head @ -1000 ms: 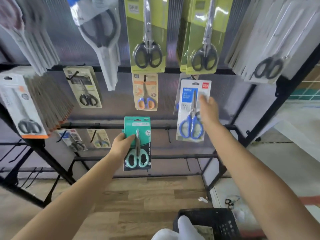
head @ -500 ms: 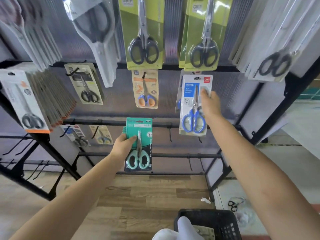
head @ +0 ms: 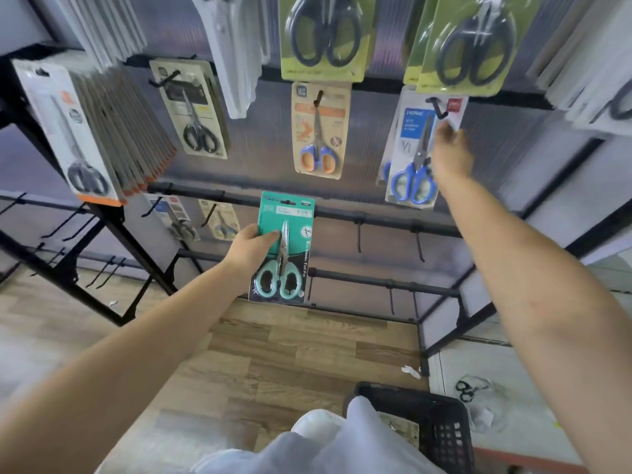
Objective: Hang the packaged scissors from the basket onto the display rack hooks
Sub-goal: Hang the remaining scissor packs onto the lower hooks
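Observation:
A teal pack of mint-handled scissors [head: 285, 248] is held upright by my left hand [head: 251, 249], which grips its left edge in front of the middle rail. A white pack of blue-handled scissors [head: 412, 159] hangs on a black hook [head: 437, 106] at the upper right. My right hand [head: 451, 153] is raised at that pack's right edge; its blurred fingers still seem to pinch the card. The black basket [head: 444, 422] stands on the floor at the bottom right, partly hidden by white cloth [head: 335, 443].
The rack holds other packs: orange-and-blue scissors [head: 319, 131], black scissors on green cards [head: 325, 35], a thick row at the left [head: 92, 131]. Bare hooks [head: 359, 237] hang from the middle rail [head: 376, 220]. Loose scissors [head: 465, 390] lie on the floor.
My right hand has lifted the blue scissors pack up onto the hook, where it now hangs. My left hand kept hold of the teal pack with little movement.

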